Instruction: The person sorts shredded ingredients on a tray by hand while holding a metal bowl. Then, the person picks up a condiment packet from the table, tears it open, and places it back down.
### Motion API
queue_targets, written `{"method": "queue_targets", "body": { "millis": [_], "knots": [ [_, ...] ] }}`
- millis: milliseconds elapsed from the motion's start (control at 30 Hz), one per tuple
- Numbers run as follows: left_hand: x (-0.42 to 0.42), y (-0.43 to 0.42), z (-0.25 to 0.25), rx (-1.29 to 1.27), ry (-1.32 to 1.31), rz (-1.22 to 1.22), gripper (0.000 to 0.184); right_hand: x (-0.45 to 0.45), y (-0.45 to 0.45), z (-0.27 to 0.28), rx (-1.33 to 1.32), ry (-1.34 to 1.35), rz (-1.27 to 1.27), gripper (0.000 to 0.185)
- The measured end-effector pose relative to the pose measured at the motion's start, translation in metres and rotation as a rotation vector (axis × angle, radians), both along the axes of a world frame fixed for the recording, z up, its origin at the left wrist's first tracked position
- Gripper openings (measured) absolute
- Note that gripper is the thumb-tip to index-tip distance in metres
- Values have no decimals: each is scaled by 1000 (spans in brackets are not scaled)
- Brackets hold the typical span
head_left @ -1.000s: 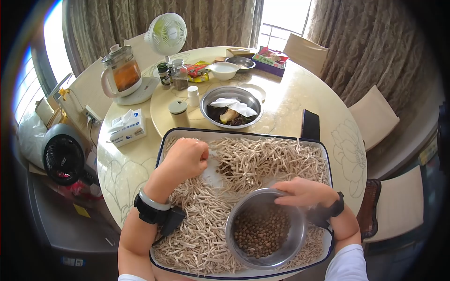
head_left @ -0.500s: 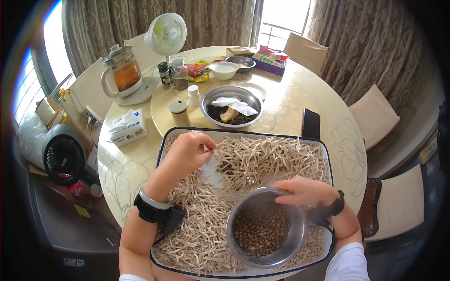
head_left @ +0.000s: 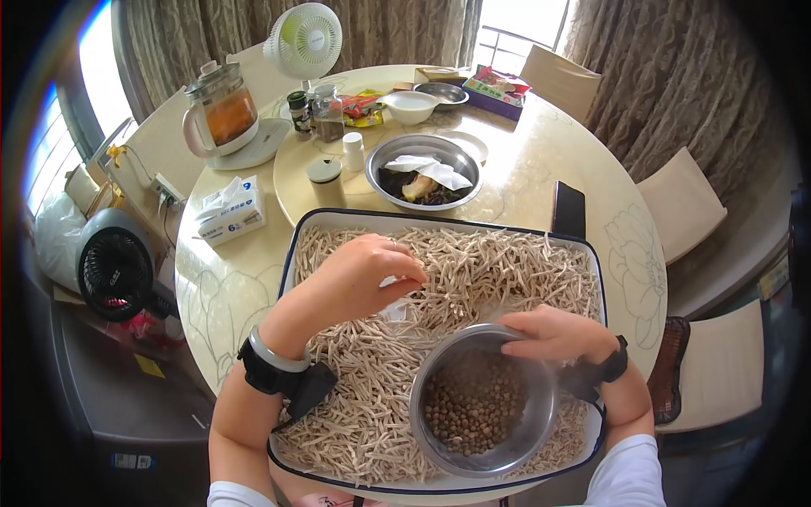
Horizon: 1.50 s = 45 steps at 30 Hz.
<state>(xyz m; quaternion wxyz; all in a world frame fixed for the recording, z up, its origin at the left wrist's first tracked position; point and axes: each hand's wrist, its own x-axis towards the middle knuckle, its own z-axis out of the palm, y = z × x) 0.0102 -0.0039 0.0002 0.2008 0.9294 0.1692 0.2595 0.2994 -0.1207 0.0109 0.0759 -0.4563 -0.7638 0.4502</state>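
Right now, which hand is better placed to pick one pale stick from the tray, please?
Probably the left hand: its fingers are over the pale sticks, whereas the right hand is occupied, holding the near metal bowl at its rim.

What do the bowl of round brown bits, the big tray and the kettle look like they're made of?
The bowl: probably stainless steel, satin; its grey wall shines softly. The tray: likely enamelled metal, smooth and white with a dark rim, though plastic is possible. The kettle: clear, glossy glass or plastic, since the orange inside shows through.
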Motion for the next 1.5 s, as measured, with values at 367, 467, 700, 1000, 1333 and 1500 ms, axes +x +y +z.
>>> {"method": "queue_targets", "body": {
  "millis": [367,467,700,1000,1333,1500],
  "knots": [
    [-7,14,-15,83,214,65,6,3,1,-8,67,62,29,39],
    [-8,15,-17,60,219,101,7,4,1,-9,64,75,29,38],
    [-5,-2,12,-350,-34,-88,12,-1,0,1,13,20,4,38],
    [-2,2,6,-285,38,-65,7,-1,-1,1,7,11,-9,38],
    [-11,7,-11,-136,284,22,6,4,0,-9,70,56,16,38],
    [-15,9,-10,-183,260,11,7,1,0,-4,45,41,12,38]
  ]
}}
